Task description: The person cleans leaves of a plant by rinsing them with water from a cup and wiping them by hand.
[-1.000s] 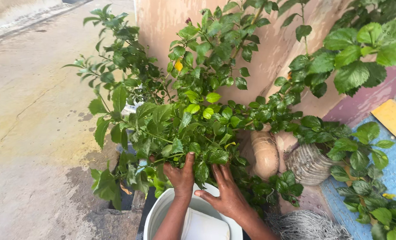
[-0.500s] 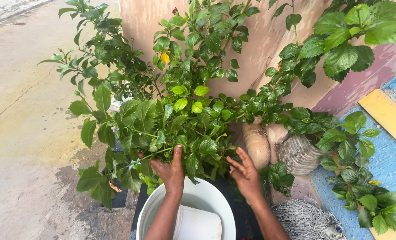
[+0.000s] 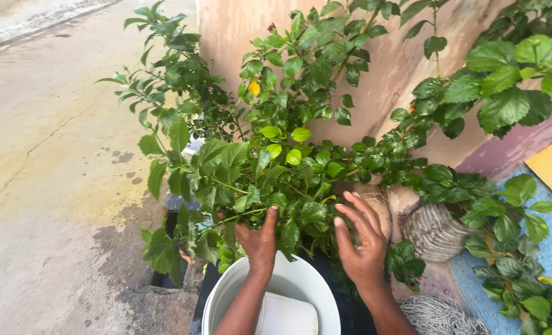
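1. The left hand (image 3: 257, 242) is clenched on a stem of the leafy shrub (image 3: 257, 167), whose foliage spreads toward 12 o'clock.
2. The right hand (image 3: 361, 242) is released, fingers spread, just beside the leaves at 3 o'clock of the left hand.
3. A white bucket (image 3: 316, 291) sits at 6 o'clock below both wrists.
4. A ribbed pot (image 3: 434, 232) stands at 3 o'clock against the wall.

The left hand (image 3: 258, 239) is buried in the low leaves of a bushy green plant (image 3: 269, 161), its fingers closed around a leafy stem. The right hand (image 3: 361, 245) hovers just beside it with fingers spread, close to the foliage. Below both wrists sits a white bucket (image 3: 313, 291), with a woven pot (image 3: 434, 232) off to the right by the wall.
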